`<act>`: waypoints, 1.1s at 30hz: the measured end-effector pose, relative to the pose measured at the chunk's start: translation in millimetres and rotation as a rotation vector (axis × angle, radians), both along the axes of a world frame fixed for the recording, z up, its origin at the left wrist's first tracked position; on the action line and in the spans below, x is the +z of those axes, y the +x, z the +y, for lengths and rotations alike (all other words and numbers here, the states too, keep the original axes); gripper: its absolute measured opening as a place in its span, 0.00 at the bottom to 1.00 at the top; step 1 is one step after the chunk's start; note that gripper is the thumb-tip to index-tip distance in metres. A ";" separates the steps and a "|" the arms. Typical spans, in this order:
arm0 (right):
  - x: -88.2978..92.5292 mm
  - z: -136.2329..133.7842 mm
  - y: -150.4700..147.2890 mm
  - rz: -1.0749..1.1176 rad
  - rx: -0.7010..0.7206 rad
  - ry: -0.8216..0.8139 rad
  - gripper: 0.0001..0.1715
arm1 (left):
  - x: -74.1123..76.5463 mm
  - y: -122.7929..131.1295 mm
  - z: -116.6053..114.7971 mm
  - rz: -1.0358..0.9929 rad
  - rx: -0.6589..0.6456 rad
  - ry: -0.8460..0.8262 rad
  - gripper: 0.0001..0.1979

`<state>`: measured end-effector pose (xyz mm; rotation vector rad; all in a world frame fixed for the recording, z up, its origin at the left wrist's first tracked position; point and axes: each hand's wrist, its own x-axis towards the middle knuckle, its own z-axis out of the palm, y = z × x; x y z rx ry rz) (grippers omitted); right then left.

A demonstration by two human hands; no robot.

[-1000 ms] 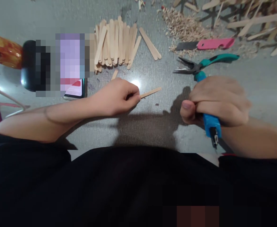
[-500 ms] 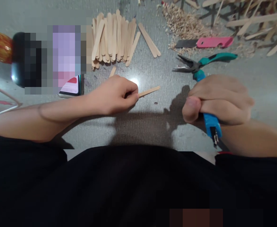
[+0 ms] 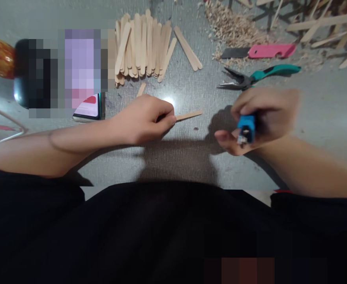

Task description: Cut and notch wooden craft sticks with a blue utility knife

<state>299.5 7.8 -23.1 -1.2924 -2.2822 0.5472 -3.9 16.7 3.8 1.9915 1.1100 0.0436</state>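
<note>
My left hand (image 3: 145, 120) rests on the grey floor with its fingers pinched on one end of a thin wooden stick (image 3: 188, 115) that lies flat and points right. My right hand (image 3: 262, 118), blurred by motion, is closed round a blue-handled tool (image 3: 246, 128) whose end now faces the camera; its working tip is hidden. The two hands are apart, with bare floor between them.
A stack of flat wooden sticks (image 3: 142, 47) lies beyond my left hand, with a loose pair (image 3: 188, 54) beside it. Teal-handled pliers (image 3: 259, 75), a pink-handled blade (image 3: 260, 51), wood shavings (image 3: 231, 27) and scattered sticks (image 3: 324, 23) lie at the back right. A phone (image 3: 89, 107) sits left.
My right hand has lifted and turned the blue tool so its end faces the camera, moving slightly left. My left hand and the stick have stayed in place.
</note>
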 end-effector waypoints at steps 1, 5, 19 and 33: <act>-0.5 -0.5 -0.9 0.060 0.060 0.047 0.38 | 0.2 0.1 -0.4 0.001 0.008 0.004 0.18; 4.8 -8.1 -1.6 -0.233 0.130 -0.044 0.54 | 3.1 2.5 -1.5 0.030 0.040 -0.003 0.18; 33.9 -7.5 -35.4 -0.790 0.155 -0.265 0.43 | -0.5 2.9 -5.3 0.155 0.003 0.067 0.19; 33.6 -8.3 -38.2 -0.814 0.132 -0.258 0.46 | 0.4 3.5 -5.3 0.165 -0.026 0.074 0.23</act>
